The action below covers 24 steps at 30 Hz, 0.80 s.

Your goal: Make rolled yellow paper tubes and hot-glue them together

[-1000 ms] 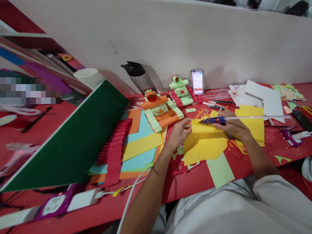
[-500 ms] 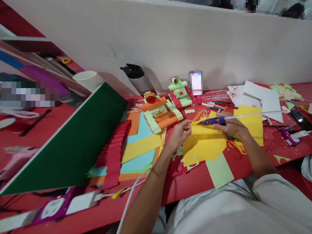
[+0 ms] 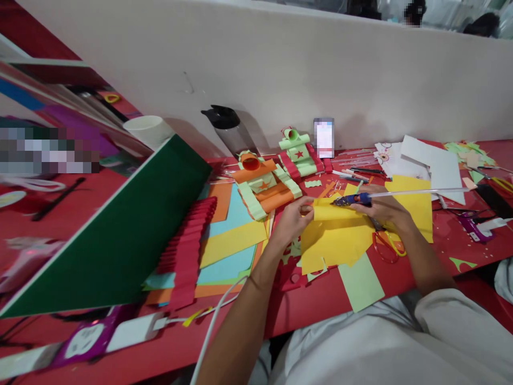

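A red table runs along a white wall, its front edge just before the person's lap. A bottle and a phone stand at the wall; a green board rises on the left, beside a cup. At mid-table, the left hand pinches the left end of a yellow roll between thumb and fingers, above a yellow sheet. The right hand is closed around a glue gun, its nozzle at the roll's upper edge; whether it touches, I cannot tell. A clear stick juts rightward from the gun, over papers. Beyond the left hand, an orange model and a green model limit reach toward the wall. Scissors lie just below the right hand. Along the front edge, red surface shows between the left forearm and a pale green sheet, with more right of the right forearm. A white cable runs over the edge beside the left forearm.
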### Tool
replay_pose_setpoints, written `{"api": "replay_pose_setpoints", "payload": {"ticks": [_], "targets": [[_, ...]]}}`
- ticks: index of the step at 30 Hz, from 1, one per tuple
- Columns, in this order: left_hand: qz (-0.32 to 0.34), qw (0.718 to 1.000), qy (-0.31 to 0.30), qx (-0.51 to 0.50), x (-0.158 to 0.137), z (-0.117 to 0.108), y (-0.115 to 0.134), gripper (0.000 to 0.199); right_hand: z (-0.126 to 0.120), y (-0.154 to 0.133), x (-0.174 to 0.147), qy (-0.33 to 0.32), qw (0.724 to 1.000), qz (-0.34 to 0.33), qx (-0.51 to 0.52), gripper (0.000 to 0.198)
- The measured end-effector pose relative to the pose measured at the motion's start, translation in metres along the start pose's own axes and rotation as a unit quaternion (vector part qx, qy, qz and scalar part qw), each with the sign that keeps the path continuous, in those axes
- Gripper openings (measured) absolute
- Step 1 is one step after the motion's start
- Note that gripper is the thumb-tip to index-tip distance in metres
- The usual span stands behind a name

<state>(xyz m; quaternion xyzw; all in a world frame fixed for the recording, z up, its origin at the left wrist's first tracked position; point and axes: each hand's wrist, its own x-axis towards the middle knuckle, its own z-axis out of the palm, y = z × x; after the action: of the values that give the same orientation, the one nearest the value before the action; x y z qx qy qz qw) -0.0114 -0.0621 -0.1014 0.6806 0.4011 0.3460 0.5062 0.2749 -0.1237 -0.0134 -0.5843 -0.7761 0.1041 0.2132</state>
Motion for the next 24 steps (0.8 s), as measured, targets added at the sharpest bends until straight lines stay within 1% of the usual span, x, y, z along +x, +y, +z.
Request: {"api": "replay_pose_setpoints", "payload": {"ticks": [3,5,8,12,15,21,24], "targets": [[-0.004,0.999,-0.008,-0.041,0.002,-0.001,-0.001,0.046,-0.001,0.007,-0.001,-0.005,1.0,0.002,0.0,0.045],[-0.006,0.999,-0.002,-0.044,0.002,-0.001,-0.001,0.047,-0.002,0.01,-0.002,-0.005,1.0,0.004,-0.002,0.042],[-0.007,1.0,0.005,-0.028,0.002,-0.001,0.001,0.045,-0.004,0.015,-0.003,-0.01,1.0,0.004,-0.011,0.04],[-0.002,1.0,0.017,0.022,0.0,-0.003,0.008,0.041,-0.003,0.024,-0.006,-0.013,1.0,0.017,-0.012,0.035],[0.0,1.0,0.016,0.018,-0.001,-0.005,0.011,0.04,-0.003,0.03,-0.008,-0.007,1.0,0.025,-0.002,0.028],[-0.012,1.0,0.019,0.002,0.0,-0.008,0.008,0.042,-0.013,0.028,-0.01,-0.024,0.998,0.049,-0.012,0.033],[-0.015,0.999,0.018,-0.024,0.002,-0.009,0.004,0.044,-0.016,0.03,-0.011,-0.017,0.999,0.045,-0.011,0.03]]}}
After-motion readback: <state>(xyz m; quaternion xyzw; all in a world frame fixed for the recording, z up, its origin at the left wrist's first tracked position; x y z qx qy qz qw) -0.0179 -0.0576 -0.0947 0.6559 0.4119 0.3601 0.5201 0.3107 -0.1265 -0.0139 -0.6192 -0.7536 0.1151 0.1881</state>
